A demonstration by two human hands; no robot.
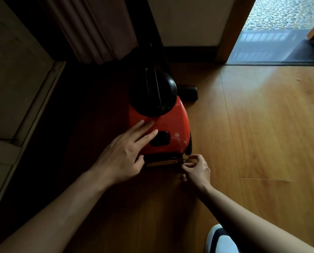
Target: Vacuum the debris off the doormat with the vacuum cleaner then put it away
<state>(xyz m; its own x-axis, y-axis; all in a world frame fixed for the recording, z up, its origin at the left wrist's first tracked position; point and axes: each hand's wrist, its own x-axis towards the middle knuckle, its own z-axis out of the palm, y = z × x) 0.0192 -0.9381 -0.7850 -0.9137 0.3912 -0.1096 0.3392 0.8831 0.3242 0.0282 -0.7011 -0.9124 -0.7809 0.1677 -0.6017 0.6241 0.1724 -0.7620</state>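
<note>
1. My left hand (121, 154) lies flat on top of the red vacuum cleaner (172, 123), fingers straight and slightly spread.
2. My right hand (196, 168) pinches a thin black cord (184, 159) at its near right corner.
3. The cleaner stands on the wooden floor (262, 125), its long axis running away from me and its black domed end toward the curtain (90, 28).
4. The doormat (273, 50) lies in the doorway, well apart.

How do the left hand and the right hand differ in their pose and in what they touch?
The left hand lies flat, fingers straight, on top of the red vacuum cleaner; the right hand curls its fingers and pinches a small dark piece at its rear corner. The left hand rests on the body; the right hand is lower, near the floor. Both are bare.
</note>
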